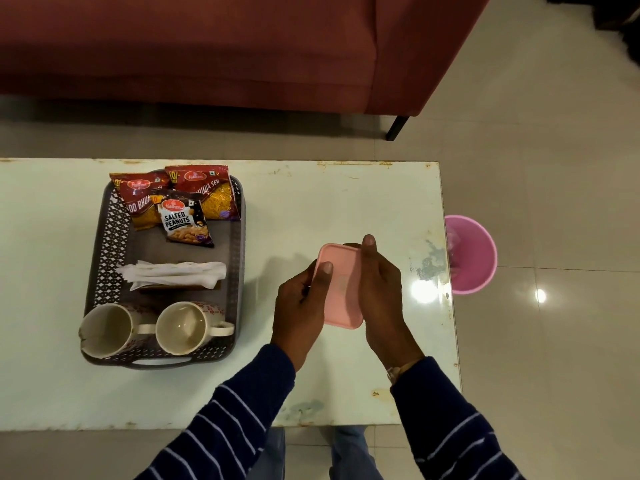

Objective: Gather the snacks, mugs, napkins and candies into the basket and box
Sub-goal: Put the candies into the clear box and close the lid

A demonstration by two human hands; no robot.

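Both hands hold the pink box [341, 285] just above the surface [311, 209], toward its right edge. Left hand [299, 306] grip wraps the box's left side, thumb on the lid; right hand [382, 292] grip clamps the right side. The lid looks on; candies aren't visible, presumably inside. The basket [107, 244] near the left end already carries snack packets [183, 202], napkins [173, 273] and two mugs [152, 327]. Likely step: closing the box. Next calls for pressing the lid tight, then setting it down.
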